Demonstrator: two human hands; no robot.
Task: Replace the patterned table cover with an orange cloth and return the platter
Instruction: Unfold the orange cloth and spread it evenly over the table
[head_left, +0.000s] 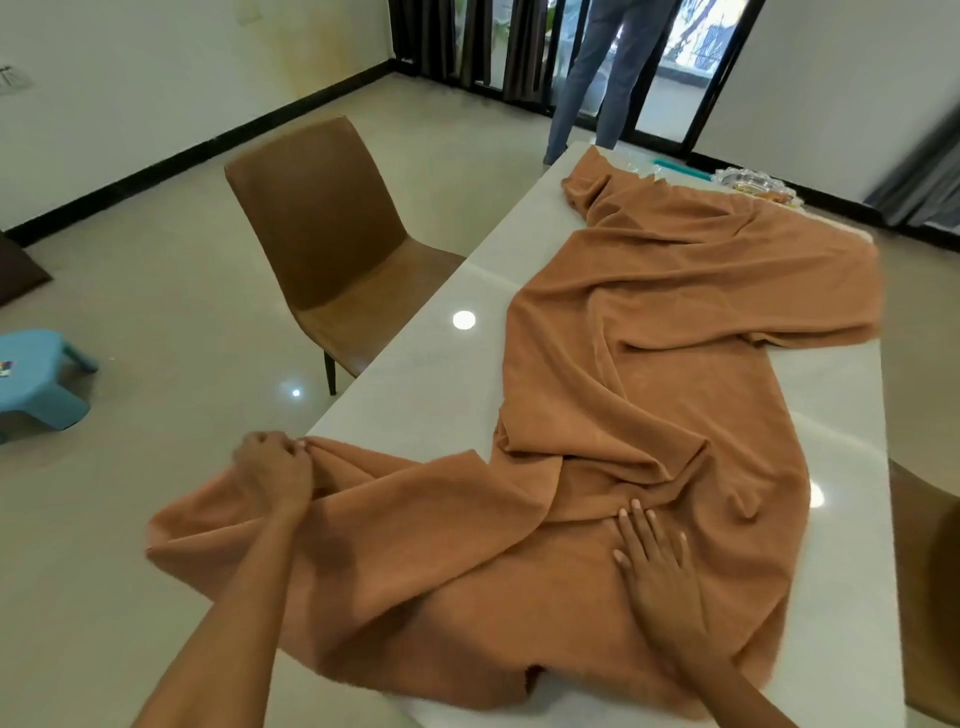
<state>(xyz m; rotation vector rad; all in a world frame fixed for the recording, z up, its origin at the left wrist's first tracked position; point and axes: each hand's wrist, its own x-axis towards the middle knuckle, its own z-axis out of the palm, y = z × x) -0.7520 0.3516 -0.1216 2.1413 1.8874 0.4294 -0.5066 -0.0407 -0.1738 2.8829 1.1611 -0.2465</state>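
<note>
Gripping orange cloth (649, 322) in curled left fingers (275, 447); right fingers (641, 525) flat atop.

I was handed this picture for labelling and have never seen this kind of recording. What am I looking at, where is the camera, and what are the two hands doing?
There is no machine here. One wide-angle camera sits on a person's head, looking forward and down, so the two arms coming in from the bottom are that person's own. An orange cloth lies bunched and twisted along a white table, leaving much of the top bare. The left hand grips a fold of the cloth at the table's near left corner. The right hand lies flat on the cloth, fingers straight. At the far end sits a glass platter. A brown chair stands beside the table, and another person stands beyond it.
</note>
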